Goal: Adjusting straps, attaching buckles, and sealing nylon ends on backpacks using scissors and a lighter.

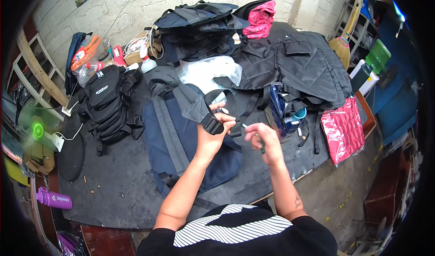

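Note:
My left hand [209, 143] is closed on a black webbing strap [234, 113], beside a black plastic buckle [211, 125]. The strap belongs to a navy backpack [156, 143] with a grey stripe and a grey padded shoulder strap [191, 103], lying flat on the table in front of me. Just to the right of the strap, my right hand [268, 143] grips a slim green-handled tool [263, 147]. A pale tip pokes out toward the strap, apart from it; the tool's exact kind is too small to make out.
A black backpack [108, 104] lies at left on the dark table [104, 201]. Stacked navy bags [195, 18], a white spray bottle [147, 63] and clear plastic [210, 70] are behind. Black bag pieces [294, 68] and a pink package [343, 131] lie right. A green fan [38, 130] stands left.

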`<action>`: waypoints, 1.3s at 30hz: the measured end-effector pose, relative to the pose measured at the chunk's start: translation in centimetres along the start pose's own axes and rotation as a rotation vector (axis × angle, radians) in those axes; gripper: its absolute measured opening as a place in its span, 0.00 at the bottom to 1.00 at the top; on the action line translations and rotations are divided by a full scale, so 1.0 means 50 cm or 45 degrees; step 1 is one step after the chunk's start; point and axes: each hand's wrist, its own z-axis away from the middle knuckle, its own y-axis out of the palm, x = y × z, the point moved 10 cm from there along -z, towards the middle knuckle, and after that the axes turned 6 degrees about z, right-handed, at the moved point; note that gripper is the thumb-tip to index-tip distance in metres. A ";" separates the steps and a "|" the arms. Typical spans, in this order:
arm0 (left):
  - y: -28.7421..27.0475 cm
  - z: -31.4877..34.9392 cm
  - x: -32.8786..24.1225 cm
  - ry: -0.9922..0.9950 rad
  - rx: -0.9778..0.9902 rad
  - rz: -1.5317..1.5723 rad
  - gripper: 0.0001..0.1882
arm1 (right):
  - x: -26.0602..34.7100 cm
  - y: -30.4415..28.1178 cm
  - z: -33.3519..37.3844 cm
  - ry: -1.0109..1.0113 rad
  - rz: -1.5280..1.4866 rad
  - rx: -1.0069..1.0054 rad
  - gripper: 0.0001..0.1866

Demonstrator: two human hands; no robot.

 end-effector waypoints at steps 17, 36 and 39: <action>0.023 0.004 -0.025 0.251 0.023 -0.413 0.03 | 0.147 0.069 0.029 -0.662 1.308 -0.285 0.15; 0.078 0.053 0.122 -0.646 0.277 0.805 0.08 | -0.005 0.041 -0.055 0.061 -0.304 0.097 0.15; 0.126 0.084 0.115 -0.721 0.369 0.947 0.15 | 0.025 0.030 -0.076 -0.114 -0.062 -0.041 0.13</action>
